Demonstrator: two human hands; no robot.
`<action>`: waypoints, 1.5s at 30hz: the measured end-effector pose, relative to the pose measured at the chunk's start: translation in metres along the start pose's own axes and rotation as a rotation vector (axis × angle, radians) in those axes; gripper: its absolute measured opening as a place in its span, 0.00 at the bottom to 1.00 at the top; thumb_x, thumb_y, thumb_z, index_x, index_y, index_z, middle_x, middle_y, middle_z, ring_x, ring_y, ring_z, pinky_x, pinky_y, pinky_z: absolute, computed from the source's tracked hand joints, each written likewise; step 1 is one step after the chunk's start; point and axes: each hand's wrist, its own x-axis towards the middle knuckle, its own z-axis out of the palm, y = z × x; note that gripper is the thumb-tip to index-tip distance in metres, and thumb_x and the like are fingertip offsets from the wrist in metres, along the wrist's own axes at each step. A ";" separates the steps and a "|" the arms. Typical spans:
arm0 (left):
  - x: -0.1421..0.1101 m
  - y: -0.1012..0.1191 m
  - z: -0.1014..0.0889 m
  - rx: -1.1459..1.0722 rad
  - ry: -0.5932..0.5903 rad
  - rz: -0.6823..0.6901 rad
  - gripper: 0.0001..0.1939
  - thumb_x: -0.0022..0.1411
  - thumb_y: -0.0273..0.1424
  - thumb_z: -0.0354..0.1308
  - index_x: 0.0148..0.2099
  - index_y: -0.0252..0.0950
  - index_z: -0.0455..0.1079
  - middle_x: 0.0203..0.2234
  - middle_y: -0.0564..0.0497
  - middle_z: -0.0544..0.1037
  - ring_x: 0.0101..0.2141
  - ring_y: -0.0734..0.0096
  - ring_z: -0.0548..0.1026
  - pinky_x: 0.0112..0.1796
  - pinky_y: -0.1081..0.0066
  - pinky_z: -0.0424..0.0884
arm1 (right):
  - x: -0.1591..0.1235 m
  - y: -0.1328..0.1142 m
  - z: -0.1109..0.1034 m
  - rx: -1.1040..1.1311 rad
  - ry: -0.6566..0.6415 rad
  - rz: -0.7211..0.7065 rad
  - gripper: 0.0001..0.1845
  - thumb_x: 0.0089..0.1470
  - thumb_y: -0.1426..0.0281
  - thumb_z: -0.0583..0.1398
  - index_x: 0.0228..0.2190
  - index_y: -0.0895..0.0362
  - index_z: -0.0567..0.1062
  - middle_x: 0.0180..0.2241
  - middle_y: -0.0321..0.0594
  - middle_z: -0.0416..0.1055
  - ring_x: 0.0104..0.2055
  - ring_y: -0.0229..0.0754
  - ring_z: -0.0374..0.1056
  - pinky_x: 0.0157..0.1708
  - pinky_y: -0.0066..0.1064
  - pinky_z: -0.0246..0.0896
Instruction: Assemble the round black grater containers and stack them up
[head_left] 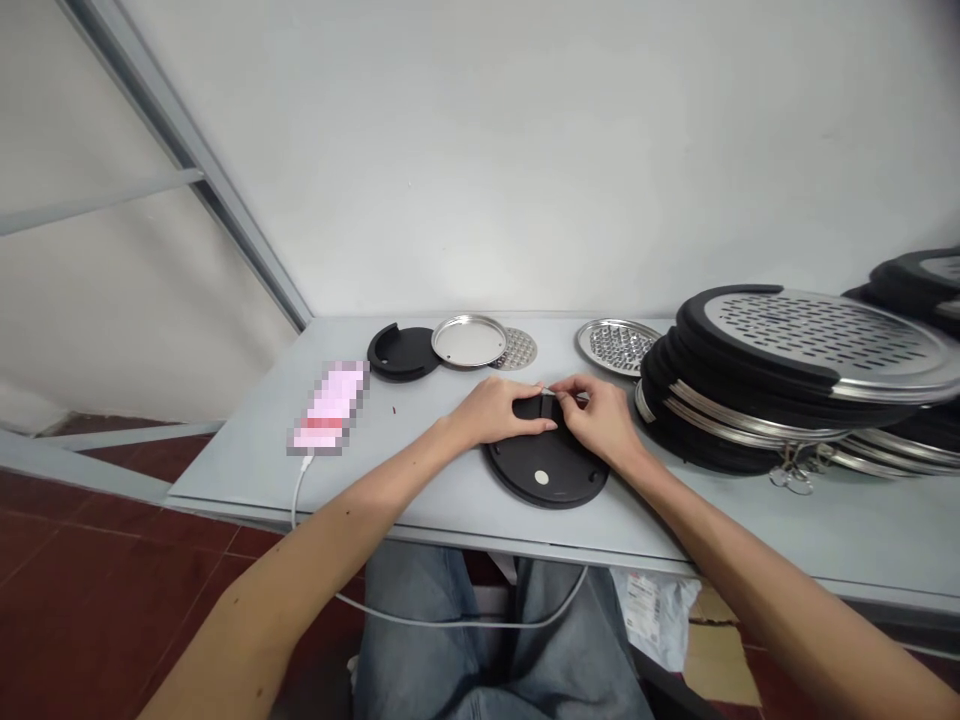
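A black round base [551, 475] with a pale round spot and small dark pegs lies on the table in front of me. My left hand [499, 412] grips its far left rim, thumb on top and fingers at the far edge. My right hand [600, 420] is closed in a pinch at the same far edge, close to the left fingertips. Between the two hands a dark strip [548, 405] crosses the base, with a small light-coloured bit at its far end. What the right fingers pinch is too small and covered to name.
Behind lie another black base [405, 352], a shiny metal tray [470, 340] and perforated discs [517, 349]. Tall stacks of black-rimmed metal plates [825, 340] stand right, metal rings [791, 480] hanging off. A phone [330, 408] with a white cable [298, 490] lies left.
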 end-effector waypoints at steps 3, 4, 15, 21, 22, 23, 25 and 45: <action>-0.002 0.001 0.001 -0.020 0.008 0.006 0.28 0.54 0.43 0.64 0.54 0.36 0.71 0.48 0.44 0.77 0.48 0.56 0.75 0.50 0.63 0.69 | 0.000 -0.001 0.001 0.033 0.015 0.007 0.10 0.49 0.73 0.55 0.30 0.58 0.77 0.31 0.43 0.78 0.31 0.44 0.73 0.37 0.36 0.67; -0.003 0.000 0.002 -0.031 0.020 -0.004 0.30 0.53 0.43 0.64 0.56 0.36 0.70 0.49 0.44 0.76 0.49 0.56 0.75 0.51 0.63 0.68 | -0.001 -0.001 0.001 0.048 0.022 0.005 0.10 0.50 0.72 0.55 0.31 0.58 0.77 0.31 0.43 0.78 0.31 0.44 0.73 0.37 0.36 0.67; -0.004 -0.007 0.008 -0.086 0.116 -0.089 0.25 0.55 0.40 0.63 0.54 0.36 0.71 0.50 0.44 0.76 0.51 0.56 0.73 0.53 0.59 0.67 | 0.004 -0.002 -0.003 -0.024 -0.011 -0.216 0.13 0.55 0.74 0.53 0.36 0.57 0.77 0.35 0.43 0.75 0.37 0.44 0.70 0.40 0.35 0.65; -0.004 -0.005 0.006 -0.111 0.107 -0.098 0.20 0.59 0.36 0.59 0.53 0.36 0.72 0.49 0.44 0.77 0.49 0.59 0.74 0.52 0.61 0.69 | 0.000 0.000 -0.008 -0.139 -0.072 -0.338 0.14 0.58 0.74 0.52 0.39 0.56 0.78 0.36 0.44 0.73 0.39 0.44 0.68 0.41 0.35 0.64; -0.005 -0.004 0.006 -0.106 0.104 -0.100 0.20 0.59 0.36 0.59 0.53 0.36 0.72 0.49 0.44 0.77 0.50 0.58 0.74 0.52 0.61 0.69 | -0.001 0.002 -0.009 -0.159 -0.081 -0.350 0.15 0.58 0.74 0.53 0.40 0.56 0.78 0.36 0.44 0.73 0.39 0.44 0.68 0.41 0.35 0.65; -0.005 -0.003 0.006 -0.100 0.102 -0.103 0.21 0.58 0.36 0.60 0.53 0.36 0.72 0.49 0.44 0.76 0.50 0.57 0.74 0.53 0.60 0.68 | -0.001 0.003 -0.010 -0.181 -0.088 -0.361 0.15 0.58 0.73 0.53 0.41 0.55 0.78 0.35 0.44 0.73 0.38 0.44 0.68 0.40 0.35 0.65; -0.006 -0.002 0.005 -0.083 0.094 -0.102 0.24 0.57 0.38 0.61 0.55 0.36 0.70 0.51 0.44 0.75 0.52 0.56 0.72 0.53 0.59 0.68 | -0.002 0.006 -0.011 -0.225 -0.093 -0.372 0.15 0.58 0.73 0.53 0.42 0.54 0.78 0.33 0.43 0.73 0.37 0.44 0.68 0.37 0.35 0.65; -0.018 0.027 0.003 -0.257 0.504 -0.440 0.28 0.48 0.31 0.68 0.52 0.38 0.67 0.44 0.45 0.73 0.45 0.59 0.73 0.48 0.59 0.70 | 0.018 -0.006 -0.004 0.206 0.062 -0.105 0.11 0.57 0.65 0.57 0.37 0.55 0.78 0.38 0.42 0.77 0.40 0.44 0.72 0.40 0.35 0.67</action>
